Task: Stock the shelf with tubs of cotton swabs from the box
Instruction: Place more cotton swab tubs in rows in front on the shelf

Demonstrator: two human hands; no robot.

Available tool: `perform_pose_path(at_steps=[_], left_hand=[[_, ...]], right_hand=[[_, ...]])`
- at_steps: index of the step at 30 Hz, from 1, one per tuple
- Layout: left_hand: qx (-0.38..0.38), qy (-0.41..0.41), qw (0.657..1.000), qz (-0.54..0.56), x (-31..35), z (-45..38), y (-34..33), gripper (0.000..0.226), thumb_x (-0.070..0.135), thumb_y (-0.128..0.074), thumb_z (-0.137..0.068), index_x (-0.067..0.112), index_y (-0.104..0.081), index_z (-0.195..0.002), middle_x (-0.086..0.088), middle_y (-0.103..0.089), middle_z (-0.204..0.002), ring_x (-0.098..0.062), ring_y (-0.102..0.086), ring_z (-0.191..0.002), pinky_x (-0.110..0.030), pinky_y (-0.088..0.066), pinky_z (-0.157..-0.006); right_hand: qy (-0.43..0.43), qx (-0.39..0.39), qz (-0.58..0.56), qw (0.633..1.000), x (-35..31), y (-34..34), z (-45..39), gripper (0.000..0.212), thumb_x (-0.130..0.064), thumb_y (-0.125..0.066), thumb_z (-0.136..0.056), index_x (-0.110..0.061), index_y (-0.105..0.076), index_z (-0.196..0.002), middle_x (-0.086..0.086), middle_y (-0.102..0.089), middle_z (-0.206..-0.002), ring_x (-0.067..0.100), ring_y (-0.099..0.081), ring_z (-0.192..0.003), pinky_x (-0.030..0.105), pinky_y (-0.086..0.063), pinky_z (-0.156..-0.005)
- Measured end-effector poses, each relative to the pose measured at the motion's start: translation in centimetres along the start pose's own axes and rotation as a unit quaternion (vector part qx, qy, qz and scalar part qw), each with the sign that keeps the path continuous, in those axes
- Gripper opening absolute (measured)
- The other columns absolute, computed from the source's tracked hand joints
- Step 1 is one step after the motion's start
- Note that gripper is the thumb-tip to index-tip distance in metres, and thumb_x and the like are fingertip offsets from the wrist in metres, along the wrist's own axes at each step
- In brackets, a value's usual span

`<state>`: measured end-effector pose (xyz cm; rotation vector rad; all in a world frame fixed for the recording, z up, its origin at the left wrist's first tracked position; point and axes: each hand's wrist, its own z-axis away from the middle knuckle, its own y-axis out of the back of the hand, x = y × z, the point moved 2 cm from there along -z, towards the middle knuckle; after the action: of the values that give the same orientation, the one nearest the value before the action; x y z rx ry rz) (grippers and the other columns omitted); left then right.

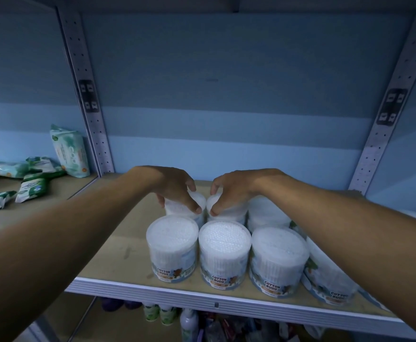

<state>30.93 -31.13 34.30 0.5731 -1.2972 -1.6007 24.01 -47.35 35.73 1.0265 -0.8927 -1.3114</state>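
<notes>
Several clear round tubs of white cotton swabs stand on the tan shelf (118,245), labelled "Cotton Buds". The front row holds a left tub (172,248), a middle tub (224,253) and a right tub (279,260), with another partly hidden behind my right forearm. In the back row, my left hand (174,187) grips the top of one tub (197,197) and my right hand (234,191) grips the top of the tub beside it (236,211). A third back tub (266,211) stands to the right. The box is out of view.
Green and white packs of wipes (31,176) lie scattered on the neighbouring shelf at left, one pack (70,150) upright against the perforated metal upright (88,95). Bottles (189,324) and other goods fill the shelf below. The shelf's left half is bare board.
</notes>
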Motion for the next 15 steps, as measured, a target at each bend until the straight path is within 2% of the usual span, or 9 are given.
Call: perform_pose_path(at_steps=[4,7,10,13,15], left_hand=[[0.001,0.001,1.0,0.003,0.0,0.2,-0.1,0.084,0.062,-0.077,-0.067,0.031,-0.047,-0.14,0.006,-0.047,-0.14,-0.024,-0.063,-0.102,-0.03,-0.06,-0.082],[-0.003,0.001,1.0,0.001,0.0,0.3,0.0,0.086,0.064,-0.077,-0.066,0.032,-0.046,-0.14,0.007,-0.045,-0.142,-0.023,-0.064,-0.102,-0.03,-0.06,-0.082],[-0.007,0.004,1.0,-0.012,0.1,0.6,0.2,0.087,0.07,-0.072,-0.067,0.035,-0.045,-0.141,0.009,-0.045,-0.143,-0.022,-0.062,-0.109,-0.031,-0.057,-0.089],[0.029,-0.004,0.996,-0.085,0.8,1.1,0.7,0.083,0.076,-0.061,-0.073,0.033,-0.044,-0.142,0.01,-0.048,-0.143,-0.019,-0.052,-0.125,-0.035,-0.043,-0.105],[0.068,-0.021,0.993,-0.094,1.8,1.4,1.2,0.075,0.071,-0.06,-0.079,0.033,-0.044,-0.142,0.011,-0.05,-0.141,-0.017,-0.049,-0.129,-0.035,-0.038,-0.108]], right_hand=[[0.0,-0.006,-0.006,1.0,0.2,-0.2,-0.3,0.069,-0.06,-0.069,-0.076,-0.039,-0.045,-0.138,-0.013,-0.049,-0.13,0.018,-0.052,-0.119,0.035,-0.046,-0.1],[-0.001,-0.003,-0.029,1.0,0.7,-0.2,-0.7,0.076,-0.068,-0.067,-0.074,-0.041,-0.043,-0.14,-0.014,-0.049,-0.135,0.018,-0.051,-0.124,0.037,-0.043,-0.104],[0.003,0.024,-0.063,0.998,1.9,0.1,-0.3,0.076,-0.075,-0.061,-0.074,-0.041,-0.045,-0.14,-0.014,-0.051,-0.136,0.016,-0.052,-0.124,0.037,-0.041,-0.107],[-0.01,0.045,-0.056,0.997,4.3,0.8,0.9,0.059,-0.063,-0.061,-0.081,-0.043,-0.049,-0.135,-0.015,-0.054,-0.133,0.013,-0.053,-0.119,0.035,-0.041,-0.105],[-0.028,0.046,-0.04,0.998,6.3,1.1,1.8,0.053,-0.054,-0.063,-0.083,-0.043,-0.05,-0.133,-0.014,-0.054,-0.131,0.012,-0.053,-0.117,0.037,-0.043,-0.104]])
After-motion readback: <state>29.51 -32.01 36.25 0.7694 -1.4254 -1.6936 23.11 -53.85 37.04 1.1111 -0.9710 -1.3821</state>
